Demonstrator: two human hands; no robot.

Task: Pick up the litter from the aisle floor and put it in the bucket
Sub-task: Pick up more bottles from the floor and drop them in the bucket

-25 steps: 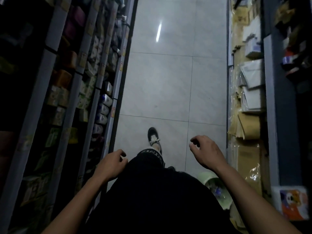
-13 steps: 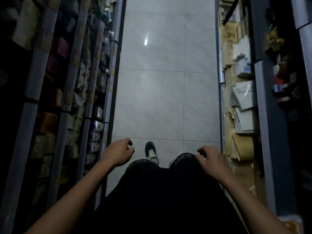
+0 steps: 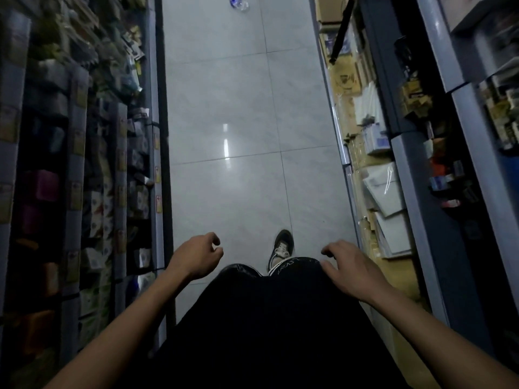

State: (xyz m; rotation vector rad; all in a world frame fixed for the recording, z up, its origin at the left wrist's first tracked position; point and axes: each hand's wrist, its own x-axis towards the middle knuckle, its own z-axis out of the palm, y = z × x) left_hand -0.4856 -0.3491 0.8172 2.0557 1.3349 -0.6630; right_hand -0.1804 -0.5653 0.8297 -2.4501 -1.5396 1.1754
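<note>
A: Litter? Crumpled clear wrapper [image 3: 238, 2] w/ blue on it, far end of aisle floor [image 3: 238, 108], well ahead.
B: Left hand [image 3: 196, 256] loosely curled, right hand [image 3: 351, 272] half-spread, both empty. Bucket's out of view.
A: Walk up, crouch close, then pinch it.

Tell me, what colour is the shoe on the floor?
The shoe is dark with pale laces, seen in the head view.
</note>
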